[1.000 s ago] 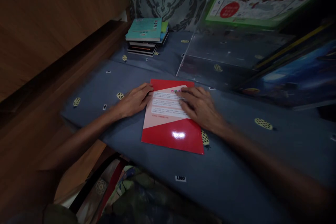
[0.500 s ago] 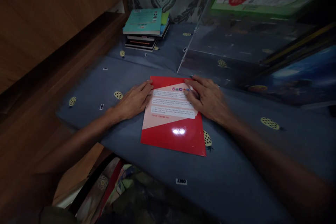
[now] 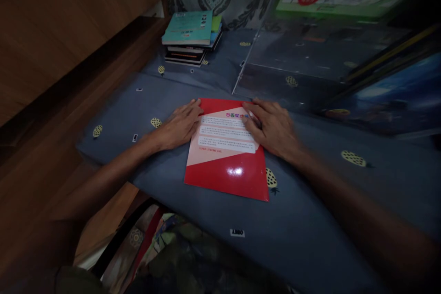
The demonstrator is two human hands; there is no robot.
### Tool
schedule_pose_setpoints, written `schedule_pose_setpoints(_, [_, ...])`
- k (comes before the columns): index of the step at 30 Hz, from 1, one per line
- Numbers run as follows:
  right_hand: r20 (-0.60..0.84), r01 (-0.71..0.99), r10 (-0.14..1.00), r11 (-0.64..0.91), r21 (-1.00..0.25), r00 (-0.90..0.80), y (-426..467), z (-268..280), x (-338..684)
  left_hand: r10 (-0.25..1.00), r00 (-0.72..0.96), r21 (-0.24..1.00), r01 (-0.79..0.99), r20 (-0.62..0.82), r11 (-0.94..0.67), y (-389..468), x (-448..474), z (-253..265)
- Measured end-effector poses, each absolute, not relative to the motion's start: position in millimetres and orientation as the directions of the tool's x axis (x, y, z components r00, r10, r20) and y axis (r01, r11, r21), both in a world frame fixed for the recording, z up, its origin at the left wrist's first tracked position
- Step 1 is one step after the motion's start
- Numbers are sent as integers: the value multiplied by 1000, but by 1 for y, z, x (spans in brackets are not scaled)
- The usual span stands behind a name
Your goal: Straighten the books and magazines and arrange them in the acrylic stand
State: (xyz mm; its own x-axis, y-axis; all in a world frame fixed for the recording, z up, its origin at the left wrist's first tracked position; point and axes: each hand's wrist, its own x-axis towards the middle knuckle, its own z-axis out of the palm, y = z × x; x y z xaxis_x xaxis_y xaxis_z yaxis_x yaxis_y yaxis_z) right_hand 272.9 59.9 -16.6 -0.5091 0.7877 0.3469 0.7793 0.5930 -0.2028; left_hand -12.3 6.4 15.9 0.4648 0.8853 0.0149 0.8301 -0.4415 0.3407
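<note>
Left hand [image 3: 179, 125] lies flat and open, fingertips on the red booklet's [image 3: 227, 165] left edge. The booklet rests flat on the blue cloth [image 3: 172, 92]; it looks thin, light, glossy, probably slippery, best lifted by an edge. Right hand [image 3: 274, 128], open, presses its top right corner.

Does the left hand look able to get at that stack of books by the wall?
Probably yes. The left hand lies flat at the red booklet's edge, and only bare blue cloth separates it from the stack of books.
</note>
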Motion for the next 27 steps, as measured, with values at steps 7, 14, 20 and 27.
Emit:
schedule_pose_setpoints(7, [343,778,794,588,-223,-502,58,-19,274,885,465,335,840,-37,-427,6,-11,24])
schedule_pose_setpoints(14, [344,765,784,603,-227,-517,51,-20,280,883,468,309,843,-19,-440,6,-11,21])
schedule_pose_setpoints(20, [326,754,786,607,-250,-524,39,-18,287,880,474,300,845,-36,-443,5,-11,23])
schedule_pose_setpoints(27, [338,746,784,610,-266,-520,19,-15,290,883,470,304,844,-23,-441,5,-12,21])
